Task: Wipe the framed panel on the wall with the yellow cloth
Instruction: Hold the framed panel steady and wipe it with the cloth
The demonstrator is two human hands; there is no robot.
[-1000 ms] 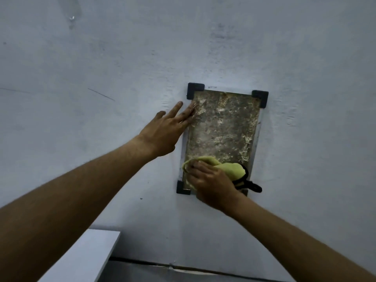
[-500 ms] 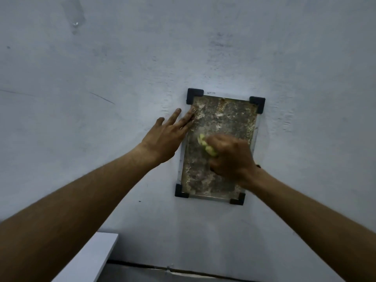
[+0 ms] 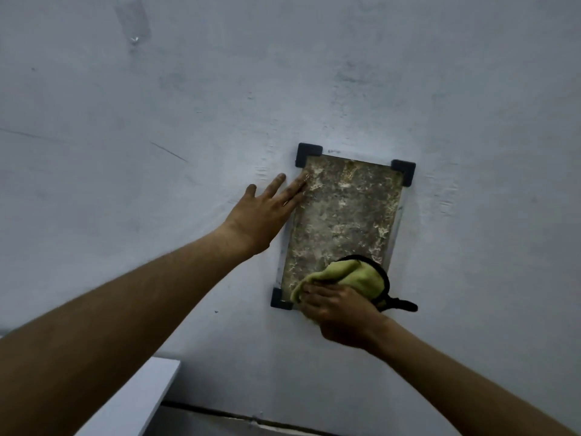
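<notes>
Now, step in hand: wiping is in progress, at the lower edge of the panel.
Panel: the framed panel [image 3: 342, 215] hangs on the pale wall [image 3: 471, 89], a little right of the middle of the frame; it has black corner pieces, and three of them show.
Cloth: the yellow cloth [image 3: 352, 273] is bunched against the lower right part of the panel, where it hides the fourth corner; it has a dark trim and a black loop that sticks out to the right.
Right hand: the right hand [image 3: 339, 309] presses the cloth on the panel from below; its fingers lie close together and curled over the cloth, holding it against the surface.
Left hand: the left hand [image 3: 264, 212] lies flat on the wall at the left side of the panel; its fingers are spread, and the tips reach the upper left edge of the frame. It seems to steady the panel.
Panel surface: grey and brown with many pale blotches over almost all the visible part; I cannot tell if this is dirt or the pattern of the material.
Done so far: judged from the surface, no part looks clearly cleaner than the rest.
Left to do: probably most of the panel, above all the upper half and the right edge.
Other thing: a white ledge [image 3: 138, 401] shows at the lower left of the frame, well apart from the panel.
</notes>
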